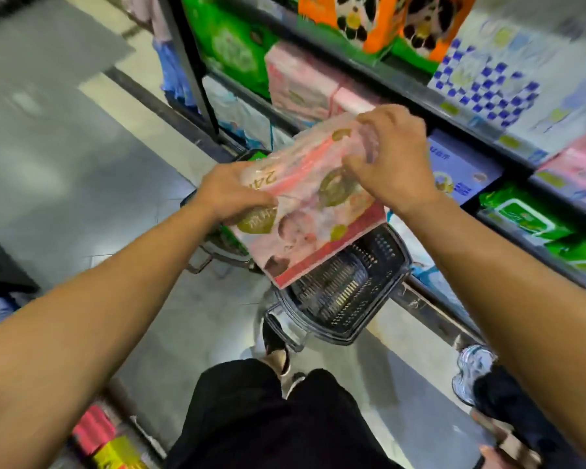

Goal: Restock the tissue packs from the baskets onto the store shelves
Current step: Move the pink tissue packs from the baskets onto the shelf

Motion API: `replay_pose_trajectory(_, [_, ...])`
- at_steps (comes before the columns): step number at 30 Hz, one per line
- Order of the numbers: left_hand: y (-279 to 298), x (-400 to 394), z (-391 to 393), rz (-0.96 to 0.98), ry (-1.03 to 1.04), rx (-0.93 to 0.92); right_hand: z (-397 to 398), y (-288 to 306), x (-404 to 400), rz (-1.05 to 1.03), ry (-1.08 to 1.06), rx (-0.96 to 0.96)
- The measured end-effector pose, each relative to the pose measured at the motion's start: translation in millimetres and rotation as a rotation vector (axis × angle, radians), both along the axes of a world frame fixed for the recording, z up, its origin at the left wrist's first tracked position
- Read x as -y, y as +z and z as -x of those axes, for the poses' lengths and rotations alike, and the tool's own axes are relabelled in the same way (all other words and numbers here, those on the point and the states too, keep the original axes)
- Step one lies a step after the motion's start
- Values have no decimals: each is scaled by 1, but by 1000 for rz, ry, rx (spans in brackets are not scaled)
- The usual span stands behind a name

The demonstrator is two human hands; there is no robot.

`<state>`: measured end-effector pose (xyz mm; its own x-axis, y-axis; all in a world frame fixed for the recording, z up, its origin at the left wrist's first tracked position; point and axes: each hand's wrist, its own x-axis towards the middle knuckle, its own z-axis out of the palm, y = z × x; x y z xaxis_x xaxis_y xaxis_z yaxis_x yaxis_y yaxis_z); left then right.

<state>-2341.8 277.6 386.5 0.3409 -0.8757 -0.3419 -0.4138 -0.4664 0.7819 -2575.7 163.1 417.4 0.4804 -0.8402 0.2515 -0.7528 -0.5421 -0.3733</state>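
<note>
**Pink pack held in both hands over the basket**

The pink tissue pack [313, 211] is in the air in front of me, tilted, its long face turned up toward my camera, above the dark basket [344, 292] on the floor. My left hand [229, 194] grips its left edge, the fingers curled over the top face while the thumb goes out of sight beneath. My right hand [391, 157] comes in from above at the far right corner, fingers bent and pinching the wrapper there, so the pack lies between the two hands and under the right one's fingertips.

Just beyond the pack, similar pink packs [301, 86] sit on the shelf [420, 96], with green packs [230, 49] to their left and blue-checked packs [487, 79] to the right. A purple pack [460, 164] and green wipes [521, 218] lie on lower shelves at right. Another person's white sneaker [472, 367] stands near the basket on the grey floor [82, 164].
</note>
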Motion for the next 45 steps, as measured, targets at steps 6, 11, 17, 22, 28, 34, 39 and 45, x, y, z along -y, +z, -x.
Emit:
replay_pose_trajectory(6, [31, -85, -29, 31, 200, -349, 3, 16, -48, -107, 77, 136])
replay_pose_trajectory(11, [62, -138, -54, 68, 148, -343, -23, 60, -76, -263, 214, 259])
replay_pose_trajectory(17, [102, -159, -80, 34, -25, -166, -62, 98, -98, -404, 487, 53])
replay_pose_trajectory(22, [120, -149, -122, 109, -108, -12, -97, 99, -102, -422, 467, -89])
replay_pose_trajectory(28, [130, -126, -197, 120, -215, 38, -153, 98, -117, -422, 356, -17])
replay_pose_trajectory(34, [138, -108, -266, 207, -315, 229, -209, 99, -130, -348, 167, 254])
replay_pose_trajectory(39, [144, -78, -303, 468, -225, 346, -241, 125, -108, -197, 69, 324])
replay_pose_trajectory(45, [142, -32, -336, 621, -268, 260, -255, 134, -59, -162, -11, 446])
